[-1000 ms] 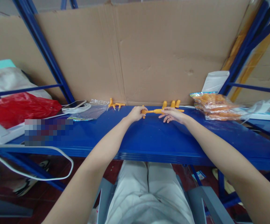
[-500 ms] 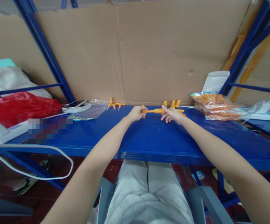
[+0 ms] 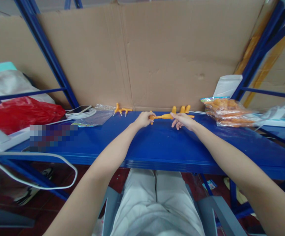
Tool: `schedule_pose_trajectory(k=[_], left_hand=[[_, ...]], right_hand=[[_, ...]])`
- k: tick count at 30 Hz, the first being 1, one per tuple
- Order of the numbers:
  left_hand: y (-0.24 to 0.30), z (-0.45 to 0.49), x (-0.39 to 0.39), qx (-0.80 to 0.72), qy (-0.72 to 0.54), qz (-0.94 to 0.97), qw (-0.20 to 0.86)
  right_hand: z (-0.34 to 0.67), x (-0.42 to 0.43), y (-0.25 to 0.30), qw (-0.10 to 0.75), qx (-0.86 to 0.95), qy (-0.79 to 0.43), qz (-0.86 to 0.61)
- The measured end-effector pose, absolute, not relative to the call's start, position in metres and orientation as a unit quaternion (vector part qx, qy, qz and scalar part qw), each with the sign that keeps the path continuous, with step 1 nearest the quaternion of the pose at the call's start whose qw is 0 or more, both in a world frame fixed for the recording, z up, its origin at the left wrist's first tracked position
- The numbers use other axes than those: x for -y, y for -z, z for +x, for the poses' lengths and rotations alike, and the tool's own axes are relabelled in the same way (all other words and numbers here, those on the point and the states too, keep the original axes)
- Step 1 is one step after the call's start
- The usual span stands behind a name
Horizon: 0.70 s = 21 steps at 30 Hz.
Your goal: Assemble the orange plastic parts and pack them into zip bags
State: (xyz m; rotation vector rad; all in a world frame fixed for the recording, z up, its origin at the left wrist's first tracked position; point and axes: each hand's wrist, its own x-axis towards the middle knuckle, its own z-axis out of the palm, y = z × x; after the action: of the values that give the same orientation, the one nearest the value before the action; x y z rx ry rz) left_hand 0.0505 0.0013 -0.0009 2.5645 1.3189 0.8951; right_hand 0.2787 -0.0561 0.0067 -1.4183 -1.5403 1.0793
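Observation:
A long orange plastic tool with a ribbed, screw-like shaft (image 3: 160, 116) is held level above the back part of the blue tabletop. At its left end, the fingers of my left hand (image 3: 143, 120) are closed round the crosspiece. My right hand (image 3: 184, 121) pinches the thicker right part between thumb and index finger, its other fingers hanging loosely below. A narrow orange end sticks out past that hand. Just behind it stand several orange thimble-shaped pieces (image 3: 183, 109). To the left lie two small orange T-shaped handles (image 3: 118, 108) with metal spirals.
Clear bags of orange parts (image 3: 231, 113) are stacked on the right. A clear plastic bag (image 3: 95, 117), a coiled white cable (image 3: 83, 113) and a red plastic bag (image 3: 26, 113) are on the left. Cardboard (image 3: 157, 59) closes off the back between blue posts (image 3: 47, 55).
The tool has turned about its length: the loop that showed at its right end now appears edge-on. My right fingers have shifted slightly; my left hand looks still.

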Motion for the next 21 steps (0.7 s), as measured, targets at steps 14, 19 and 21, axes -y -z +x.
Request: schedule_pose_trajectory(k=[14, 19, 21], left_hand=[[0.0028, 0.0492, 0.0001, -0.439, -0.303, 0.843, 0.074], [0.0031, 0.0472, -0.0016, -0.435, -0.308, 0.841, 0.095], [0.0032, 0.0458, -0.0029, -0.430, -0.309, 0.843, 0.100]], right_hand=[[0.2827, 0.0509, -0.0001, 0.407, 0.621, -0.407, -0.531], [0.2797, 0.0513, -0.0002, 0.397, 0.627, -0.407, -0.532], [0.2785, 0.0515, 0.0003, 0.400, 0.622, -0.415, -0.530]])
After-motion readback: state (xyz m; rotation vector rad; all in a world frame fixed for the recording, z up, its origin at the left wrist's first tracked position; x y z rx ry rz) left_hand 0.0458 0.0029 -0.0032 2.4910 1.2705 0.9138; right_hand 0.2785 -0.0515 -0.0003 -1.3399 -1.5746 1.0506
